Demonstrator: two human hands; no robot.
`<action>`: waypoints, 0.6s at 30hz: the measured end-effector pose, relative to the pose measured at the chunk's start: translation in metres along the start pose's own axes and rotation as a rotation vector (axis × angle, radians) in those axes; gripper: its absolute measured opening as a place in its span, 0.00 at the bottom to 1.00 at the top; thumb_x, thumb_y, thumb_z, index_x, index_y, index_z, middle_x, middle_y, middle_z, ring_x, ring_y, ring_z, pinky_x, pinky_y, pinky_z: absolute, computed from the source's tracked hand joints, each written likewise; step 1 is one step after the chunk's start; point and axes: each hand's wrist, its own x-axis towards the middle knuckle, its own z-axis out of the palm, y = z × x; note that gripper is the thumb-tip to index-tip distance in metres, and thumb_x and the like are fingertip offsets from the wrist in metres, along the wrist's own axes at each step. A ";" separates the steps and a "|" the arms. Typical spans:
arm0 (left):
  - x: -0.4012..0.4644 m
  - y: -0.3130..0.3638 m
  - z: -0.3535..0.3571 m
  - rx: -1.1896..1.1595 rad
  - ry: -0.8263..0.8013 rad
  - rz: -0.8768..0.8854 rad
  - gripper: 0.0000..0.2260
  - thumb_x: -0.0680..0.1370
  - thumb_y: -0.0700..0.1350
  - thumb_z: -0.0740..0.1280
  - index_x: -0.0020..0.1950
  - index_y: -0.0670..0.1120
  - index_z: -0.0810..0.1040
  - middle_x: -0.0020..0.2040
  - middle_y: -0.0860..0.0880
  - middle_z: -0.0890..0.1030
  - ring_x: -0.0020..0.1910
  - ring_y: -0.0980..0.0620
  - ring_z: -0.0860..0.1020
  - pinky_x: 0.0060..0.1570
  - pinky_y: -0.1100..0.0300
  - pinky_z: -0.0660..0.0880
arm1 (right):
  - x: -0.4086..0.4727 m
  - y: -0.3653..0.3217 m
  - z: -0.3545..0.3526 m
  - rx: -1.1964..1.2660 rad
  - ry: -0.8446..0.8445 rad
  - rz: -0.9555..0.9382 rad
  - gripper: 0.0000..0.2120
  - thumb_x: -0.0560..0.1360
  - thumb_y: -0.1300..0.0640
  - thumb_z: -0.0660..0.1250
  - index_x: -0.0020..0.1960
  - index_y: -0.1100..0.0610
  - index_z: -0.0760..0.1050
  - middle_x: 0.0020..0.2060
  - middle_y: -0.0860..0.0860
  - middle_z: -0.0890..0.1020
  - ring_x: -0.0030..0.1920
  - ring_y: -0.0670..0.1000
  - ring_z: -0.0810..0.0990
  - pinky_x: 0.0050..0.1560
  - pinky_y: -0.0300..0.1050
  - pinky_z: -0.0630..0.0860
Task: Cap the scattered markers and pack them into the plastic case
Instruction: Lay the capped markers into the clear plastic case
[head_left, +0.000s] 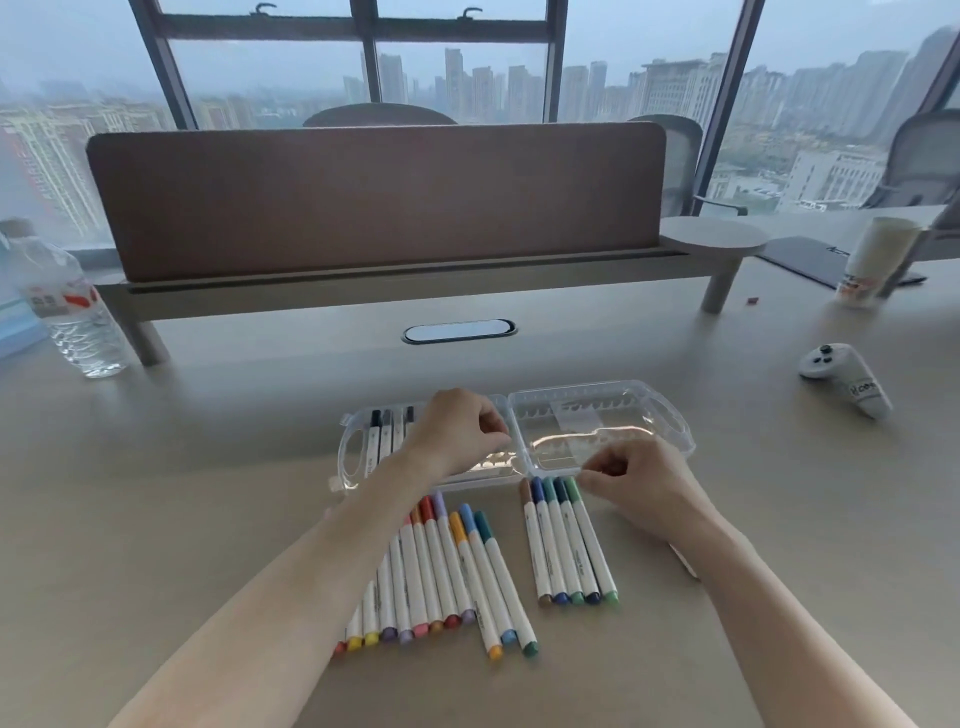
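Observation:
A clear plastic case (670, 415) lies open on the desk, with its two halves side by side. Several capped markers (382, 434) with dark caps sit in its left half. My left hand (457, 428) hovers over that half with its fingers curled; I cannot tell whether it holds anything. My right hand (636, 480) is at the case's front edge, fingers curled beside the cap of a light green marker (589, 535). That marker ends a tidy row of capped markers (558, 540). A larger fan of capped markers (441, 566) lies under my left forearm.
A water bottle (72, 306) stands at the far left. A white controller (844, 376) lies at the right, with a paper cup (872, 267) behind it. A brown desk divider (374, 202) on a raised shelf closes off the back.

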 end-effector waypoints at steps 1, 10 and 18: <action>0.000 0.006 0.004 0.008 -0.019 0.010 0.04 0.76 0.46 0.74 0.48 0.47 0.86 0.44 0.51 0.85 0.43 0.56 0.81 0.49 0.58 0.80 | -0.004 0.004 -0.003 -0.007 -0.015 0.021 0.06 0.71 0.54 0.76 0.36 0.50 0.82 0.33 0.45 0.83 0.36 0.44 0.80 0.33 0.30 0.70; -0.003 0.018 0.017 0.041 -0.077 0.011 0.05 0.73 0.46 0.76 0.46 0.47 0.85 0.41 0.54 0.83 0.41 0.59 0.80 0.39 0.69 0.74 | -0.025 0.004 -0.013 -0.096 -0.113 0.031 0.07 0.68 0.52 0.78 0.36 0.51 0.82 0.33 0.45 0.83 0.33 0.41 0.78 0.32 0.30 0.72; -0.008 0.012 0.009 0.013 -0.097 -0.032 0.05 0.73 0.46 0.77 0.45 0.48 0.84 0.41 0.55 0.82 0.42 0.59 0.80 0.43 0.66 0.77 | -0.030 -0.005 -0.003 -0.106 -0.168 0.009 0.06 0.68 0.53 0.78 0.36 0.51 0.82 0.33 0.46 0.83 0.32 0.41 0.77 0.32 0.32 0.74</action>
